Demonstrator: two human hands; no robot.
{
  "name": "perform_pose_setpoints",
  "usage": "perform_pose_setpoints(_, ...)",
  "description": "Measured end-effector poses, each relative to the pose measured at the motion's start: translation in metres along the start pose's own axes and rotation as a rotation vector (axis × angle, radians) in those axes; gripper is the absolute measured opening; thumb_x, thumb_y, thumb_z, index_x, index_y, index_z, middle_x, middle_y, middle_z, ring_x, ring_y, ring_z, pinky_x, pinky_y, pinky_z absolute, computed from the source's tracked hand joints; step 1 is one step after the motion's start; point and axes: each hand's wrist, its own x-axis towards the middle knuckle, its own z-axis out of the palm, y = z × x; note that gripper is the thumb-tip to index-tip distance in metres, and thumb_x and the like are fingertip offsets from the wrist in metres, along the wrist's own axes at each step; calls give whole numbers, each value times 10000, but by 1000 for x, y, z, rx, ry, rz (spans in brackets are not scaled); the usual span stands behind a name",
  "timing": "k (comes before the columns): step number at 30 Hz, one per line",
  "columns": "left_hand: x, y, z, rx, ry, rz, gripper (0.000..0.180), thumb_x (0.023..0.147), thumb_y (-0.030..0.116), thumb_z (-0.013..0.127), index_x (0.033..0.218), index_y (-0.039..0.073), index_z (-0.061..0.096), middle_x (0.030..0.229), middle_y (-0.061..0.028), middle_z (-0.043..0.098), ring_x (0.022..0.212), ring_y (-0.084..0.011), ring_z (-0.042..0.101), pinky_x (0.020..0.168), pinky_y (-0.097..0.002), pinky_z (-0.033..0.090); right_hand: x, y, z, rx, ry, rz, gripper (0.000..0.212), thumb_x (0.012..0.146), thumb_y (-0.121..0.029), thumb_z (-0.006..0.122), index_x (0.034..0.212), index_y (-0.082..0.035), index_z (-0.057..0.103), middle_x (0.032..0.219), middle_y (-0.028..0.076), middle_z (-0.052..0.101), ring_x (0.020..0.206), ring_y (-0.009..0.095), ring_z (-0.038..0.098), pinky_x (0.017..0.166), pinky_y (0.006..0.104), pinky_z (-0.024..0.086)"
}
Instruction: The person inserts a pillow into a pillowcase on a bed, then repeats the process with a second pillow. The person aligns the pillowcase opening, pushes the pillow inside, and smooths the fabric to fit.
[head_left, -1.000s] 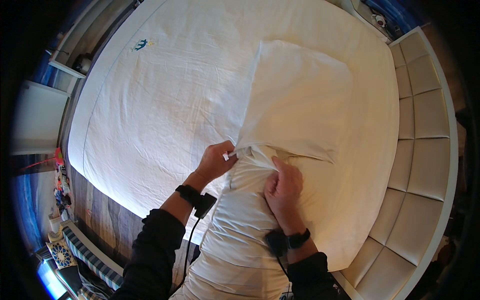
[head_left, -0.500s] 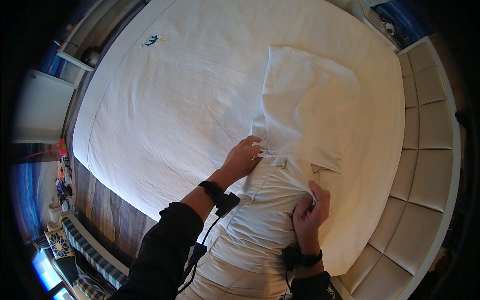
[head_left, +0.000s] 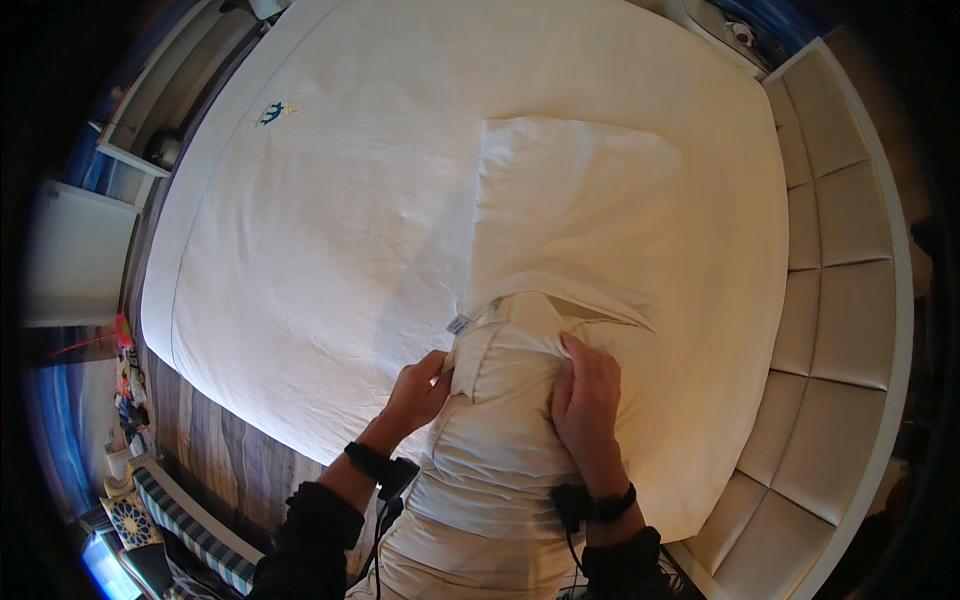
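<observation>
2 bare hands at work on 1 cream padded bundle (head_left: 500,440), which runs up from the lower edge of view, creased crosswise, onto a white-sheeted bed (head_left: 320,240). Left hand (head_left: 416,394): grip closed, thumb and fingertips pinching fabric at the bundle's left edge. Right hand (head_left: 588,395): laid along the bundle's right side, thumb toward the bundle; cannot tell whether its grip pinches cloth. Bundle's far end lies between and just beyond the hands, at the near edge of a white cloth cover (head_left: 570,210) spread flat on the bed. Cover's near edge gapes right of the bundle's end. 1 small tag (head_left: 457,324) sticks out at left, beyond the left hand. Padded headboard (head_left: 850,310) at right; striped bench seat (head_left: 190,520) at lower left.
</observation>
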Motion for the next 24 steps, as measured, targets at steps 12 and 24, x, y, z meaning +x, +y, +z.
perform_pose_setpoints(12, 75, -16, 3, -136, 245, -361, 219, 957, 183, 710, 1035, -11, 645, 890, -54, 695, 790, -107, 627, 714, -275, 520, 31, -20, 31, 26, -335, -60, 611, 889, -388, 698, 1380, -52, 562, 1437, 196, 526, 1346, 388, 475, 1118, 593, 332)
perform_pose_setpoints(24, 73, 21, 9, -389, 291, -99, 134, 951, 134, 707, 971, 31, 623, 840, -3, 655, 748, -55, 578, 646, -231, 488, 30, -8, 61, -12, -379, -77, 581, 910, -378, 619, 1382, -42, 566, 1452, 196, 535, 1371, 413, 453, 1143, 584, 309)
